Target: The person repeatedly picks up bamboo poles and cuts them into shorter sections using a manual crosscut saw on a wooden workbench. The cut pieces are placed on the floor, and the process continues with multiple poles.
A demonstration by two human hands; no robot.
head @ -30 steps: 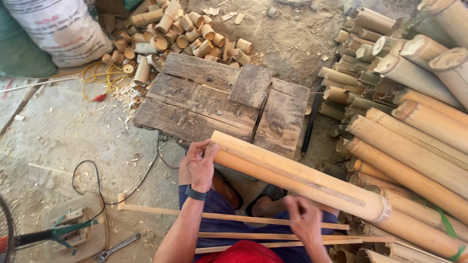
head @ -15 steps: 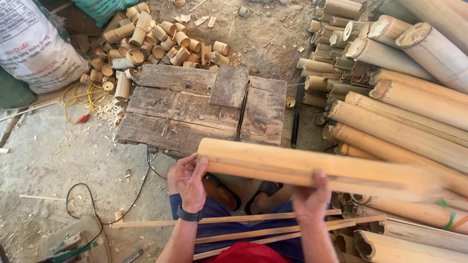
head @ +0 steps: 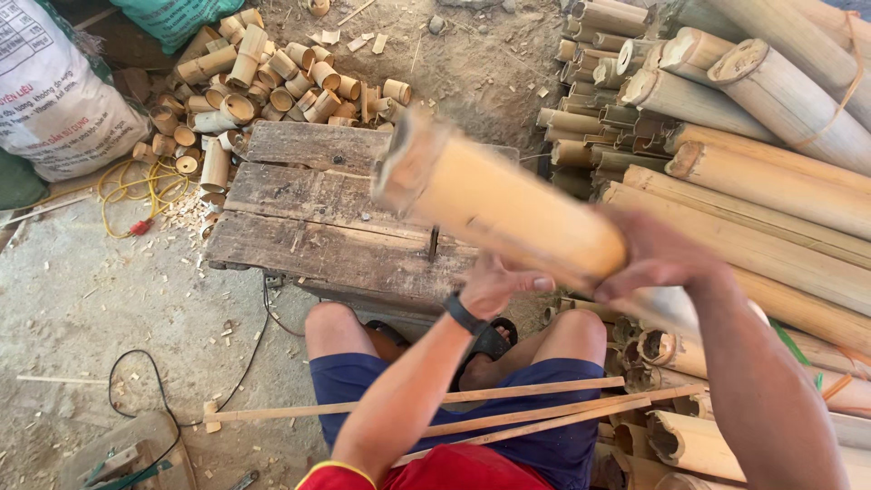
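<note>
Bamboo pole (head: 499, 209) has swung (blurred), near end pointing up-left.

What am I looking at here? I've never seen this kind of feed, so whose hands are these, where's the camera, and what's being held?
There is no machine here: a person works with two bare hands. The single view comes from a camera on that person's head, looking down over their knees and blue shorts.

Both hands hold one thick bamboo pole, blurred, its cut end pointing away over a low table of weathered planks. The left hand, with a dark band on the wrist, is under the pole; the right hand grips it from the near side.

Across the lap lie thin wooden slats. To the right is a stack of long bamboo poles. Beyond the table is a heap of short cut bamboo pieces, with a white sack and a yellow cord to its left.
</note>
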